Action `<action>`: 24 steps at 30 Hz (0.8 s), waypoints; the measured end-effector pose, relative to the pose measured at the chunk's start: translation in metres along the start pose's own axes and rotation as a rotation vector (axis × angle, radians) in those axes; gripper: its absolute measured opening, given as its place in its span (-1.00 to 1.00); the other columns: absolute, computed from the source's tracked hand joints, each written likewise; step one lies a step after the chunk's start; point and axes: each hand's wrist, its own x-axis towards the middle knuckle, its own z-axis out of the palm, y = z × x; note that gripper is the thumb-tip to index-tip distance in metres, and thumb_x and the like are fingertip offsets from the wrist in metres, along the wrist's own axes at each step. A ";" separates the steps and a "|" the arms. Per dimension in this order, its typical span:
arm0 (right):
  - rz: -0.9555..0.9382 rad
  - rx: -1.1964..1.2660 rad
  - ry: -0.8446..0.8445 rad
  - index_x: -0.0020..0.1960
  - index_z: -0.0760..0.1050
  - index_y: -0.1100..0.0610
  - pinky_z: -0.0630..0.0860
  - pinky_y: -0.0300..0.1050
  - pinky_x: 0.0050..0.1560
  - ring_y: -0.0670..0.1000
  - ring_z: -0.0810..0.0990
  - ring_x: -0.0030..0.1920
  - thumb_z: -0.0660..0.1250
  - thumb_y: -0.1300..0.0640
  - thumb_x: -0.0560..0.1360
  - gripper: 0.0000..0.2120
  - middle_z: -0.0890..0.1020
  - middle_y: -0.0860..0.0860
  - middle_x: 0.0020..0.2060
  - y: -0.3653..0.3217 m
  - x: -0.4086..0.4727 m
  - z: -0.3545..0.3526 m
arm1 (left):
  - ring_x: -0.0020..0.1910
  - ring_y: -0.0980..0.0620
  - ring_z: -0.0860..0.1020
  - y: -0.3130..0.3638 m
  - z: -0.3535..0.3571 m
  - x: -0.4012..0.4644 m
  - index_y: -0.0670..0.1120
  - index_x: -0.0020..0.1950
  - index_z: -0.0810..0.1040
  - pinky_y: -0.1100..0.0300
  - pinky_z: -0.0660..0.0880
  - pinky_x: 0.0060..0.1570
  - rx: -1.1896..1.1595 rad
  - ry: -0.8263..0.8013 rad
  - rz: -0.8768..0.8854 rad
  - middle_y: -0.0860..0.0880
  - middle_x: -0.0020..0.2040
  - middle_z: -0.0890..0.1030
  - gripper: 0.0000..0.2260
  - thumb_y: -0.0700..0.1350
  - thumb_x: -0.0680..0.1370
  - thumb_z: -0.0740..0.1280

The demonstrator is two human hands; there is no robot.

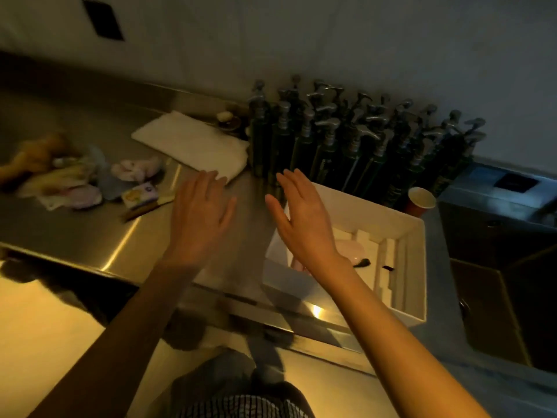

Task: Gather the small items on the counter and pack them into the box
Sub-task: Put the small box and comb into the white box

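Note:
A white box [413, 285] stands on the steel counter [75, 230] at the right, with white foam inserts and a pinkish item inside. My right hand [301, 218] hovers flat over the box's left edge, fingers apart, holding nothing. My left hand [202, 218] hovers flat over the bare counter just left of the box, also with nothing in it. A heap of small items lies at the left: a small yellow and purple packet [139, 195], a pale pink cloth bundle [135, 170], a purple pouch [81, 197], an orange-brown soft thing [33, 158] and a brown stick [144, 208].
A folded white towel [193, 146] lies behind my left hand. Several dark pump bottles [346, 146] crowd the back wall behind the box. A paper cup [420, 200] stands right of them. A sink [512, 312] drops away at the far right. The counter's front edge runs below my forearms.

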 end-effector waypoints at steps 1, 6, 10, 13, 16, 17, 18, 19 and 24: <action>-0.037 0.018 -0.005 0.38 0.38 0.22 0.17 -0.06 0.41 0.11 0.28 0.43 0.17 -0.03 0.59 -0.55 0.44 0.16 0.36 -0.010 0.006 0.008 | 0.19 -0.24 0.45 -0.013 -0.005 -0.003 -0.23 0.23 0.52 -0.10 0.35 0.17 0.017 0.025 -0.020 -0.24 0.20 0.52 -0.66 -0.02 0.62 0.16; -0.167 0.123 -0.083 0.36 0.40 0.24 0.23 0.01 0.40 0.15 0.32 0.40 0.20 0.02 0.58 -0.57 0.46 0.19 0.32 -0.056 0.023 0.050 | 0.13 -0.24 0.48 -0.073 -0.032 -0.019 -0.27 0.20 0.53 -0.08 0.38 0.10 0.037 0.133 -0.123 -0.26 0.15 0.53 -0.67 -0.06 0.59 0.20; -0.210 0.115 -0.143 0.35 0.40 0.24 0.23 -0.03 0.39 0.16 0.34 0.39 0.19 0.00 0.58 -0.56 0.46 0.20 0.31 -0.078 0.037 0.088 | 0.10 -0.22 0.49 -0.116 -0.037 -0.030 -0.27 0.18 0.54 -0.01 0.37 0.11 0.096 0.200 -0.114 -0.25 0.11 0.55 -0.72 -0.10 0.59 0.25; -0.202 0.097 -0.172 0.33 0.43 0.24 0.33 0.07 0.36 0.16 0.39 0.35 0.09 -0.07 0.56 -0.51 0.48 0.20 0.29 -0.090 0.055 0.122 | 0.15 -0.22 0.48 -0.150 -0.030 -0.031 -0.25 0.20 0.52 -0.02 0.36 0.17 0.111 0.124 -0.195 -0.24 0.16 0.54 -0.68 -0.06 0.59 0.21; -0.162 0.104 -0.185 0.28 0.46 0.28 0.41 0.15 0.28 0.21 0.45 0.29 0.07 -0.06 0.55 -0.49 0.51 0.24 0.24 -0.101 0.073 0.156 | 0.18 -0.21 0.46 -0.185 -0.018 -0.032 -0.23 0.23 0.50 -0.04 0.35 0.19 0.113 0.029 -0.233 -0.24 0.18 0.53 -0.66 -0.05 0.56 0.22; -0.154 0.102 -0.189 0.26 0.47 0.30 0.43 0.17 0.26 0.23 0.47 0.27 0.08 -0.04 0.54 -0.50 0.52 0.25 0.22 -0.104 0.079 0.169 | 0.19 -0.21 0.46 -0.198 -0.014 -0.033 -0.23 0.23 0.49 -0.04 0.35 0.19 0.115 -0.001 -0.230 -0.24 0.19 0.52 -0.66 -0.05 0.56 0.23; -0.145 0.096 -0.199 0.25 0.48 0.31 0.44 0.18 0.24 0.24 0.48 0.25 0.09 -0.03 0.54 -0.51 0.53 0.26 0.20 -0.106 0.085 0.182 | 0.19 -0.22 0.46 -0.211 -0.008 -0.033 -0.23 0.24 0.49 -0.04 0.35 0.19 0.115 -0.035 -0.227 -0.24 0.19 0.52 -0.65 -0.04 0.56 0.23; -0.130 0.090 -0.219 0.24 0.48 0.30 0.45 0.19 0.23 0.25 0.49 0.24 0.09 -0.03 0.53 -0.51 0.53 0.26 0.19 -0.107 0.090 0.195 | 0.20 -0.22 0.46 -0.223 -0.002 -0.033 -0.23 0.24 0.49 -0.05 0.35 0.19 0.111 -0.067 -0.225 -0.24 0.19 0.52 -0.64 -0.02 0.56 0.22; -0.028 0.041 -0.321 0.31 0.43 0.24 0.39 0.13 0.29 0.20 0.43 0.29 0.08 -0.11 0.54 -0.47 0.47 0.21 0.28 -0.109 0.111 0.250 | 0.23 -0.19 0.42 -0.272 0.024 -0.029 -0.23 0.24 0.50 -0.09 0.38 0.22 0.033 -0.145 -0.194 -0.23 0.21 0.52 -0.61 0.00 0.55 0.20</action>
